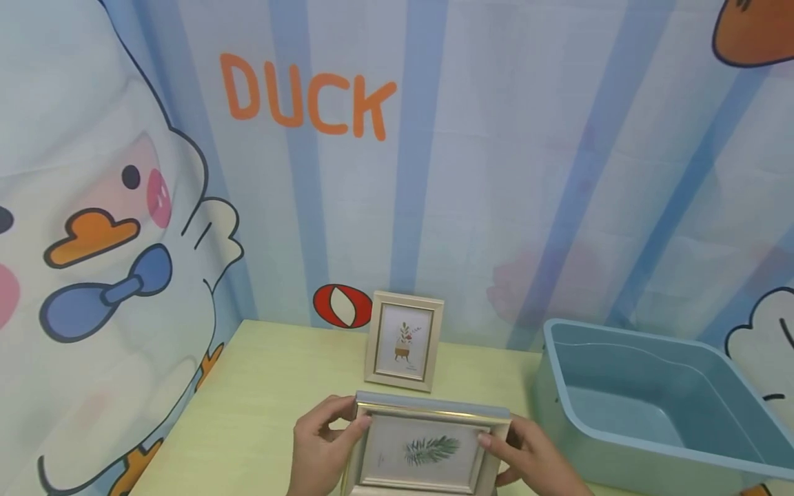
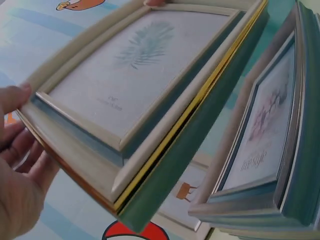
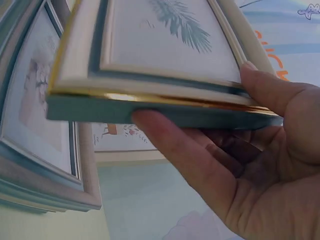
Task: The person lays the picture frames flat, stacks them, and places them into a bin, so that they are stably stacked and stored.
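Note:
Both hands hold a picture frame (image 1: 428, 420) with a green leaf print, cream borders and a gold edge line. My left hand (image 1: 322, 441) grips its left side, thumb on the front and fingers behind. At the right side, my right hand (image 1: 533, 455) pinches it, its thumb over the front border. In the left wrist view, another picture frame (image 2: 260, 130) with a pinkish print and lettering lies beneath it, on top of a stack. A smaller cream picture frame (image 1: 404, 341), showing a potted plant, stands upright behind the held one.
A blue-green plastic bin (image 1: 645, 441) stands on the right of the pale yellow table (image 1: 217, 406). Behind the table hangs a striped cloth (image 1: 471, 172) printed with cartoon ducks, which also covers the left side.

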The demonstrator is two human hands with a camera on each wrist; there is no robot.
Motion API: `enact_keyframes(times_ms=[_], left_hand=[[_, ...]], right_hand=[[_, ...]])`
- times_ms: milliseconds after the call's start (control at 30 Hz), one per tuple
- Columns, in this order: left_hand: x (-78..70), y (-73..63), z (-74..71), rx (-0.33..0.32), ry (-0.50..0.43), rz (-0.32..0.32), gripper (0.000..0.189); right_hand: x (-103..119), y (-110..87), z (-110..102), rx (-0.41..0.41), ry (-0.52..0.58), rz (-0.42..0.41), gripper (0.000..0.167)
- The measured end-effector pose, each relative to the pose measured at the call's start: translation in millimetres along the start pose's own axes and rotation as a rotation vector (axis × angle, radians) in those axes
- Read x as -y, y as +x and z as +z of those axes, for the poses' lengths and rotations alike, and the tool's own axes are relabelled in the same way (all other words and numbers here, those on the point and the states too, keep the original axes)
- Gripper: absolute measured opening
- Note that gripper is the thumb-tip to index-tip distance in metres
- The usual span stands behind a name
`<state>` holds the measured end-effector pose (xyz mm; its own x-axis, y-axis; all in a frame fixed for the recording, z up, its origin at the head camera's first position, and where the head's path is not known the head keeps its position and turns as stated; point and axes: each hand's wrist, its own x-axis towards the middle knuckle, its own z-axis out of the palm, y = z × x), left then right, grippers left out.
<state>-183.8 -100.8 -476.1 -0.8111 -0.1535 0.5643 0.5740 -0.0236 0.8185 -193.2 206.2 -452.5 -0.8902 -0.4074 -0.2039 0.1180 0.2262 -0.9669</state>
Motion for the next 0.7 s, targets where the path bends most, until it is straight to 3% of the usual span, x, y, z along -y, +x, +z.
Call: enact_keyframes(times_ms=[100, 200, 400, 533, 700], left_hand=[[-1.1, 0.5, 2.9, -0.049, 0.052, -0.125, 0.017], [0.1, 1.4, 4.3, -0.089, 0.095, -0.209, 0.015], [6.2, 2.7, 2.2, -0.133, 0.125, -0.285, 0.015], [9.5, 3.7, 0.4, -0.142, 0.120, -0.326, 0.016], [11.1, 4.1, -0.3, -0.144, 0.091, -0.369, 0.019]], right_hand=[[-1.6, 1.6, -0.8, 0.024, 0.000, -0.001, 0.047], [-5.4, 3.0, 0.3, 0.000, -0.020, -0.005, 0.054], [-16.4, 5.6, 13.5, -0.206, -0.012, -0.047, 0.062], [-21.8, 7.8, 29.1, -0.328, 0.034, -0.149, 0.062], [-25.9, 9.2, 40.6, -0.491, -0.012, -0.247, 0.055]])
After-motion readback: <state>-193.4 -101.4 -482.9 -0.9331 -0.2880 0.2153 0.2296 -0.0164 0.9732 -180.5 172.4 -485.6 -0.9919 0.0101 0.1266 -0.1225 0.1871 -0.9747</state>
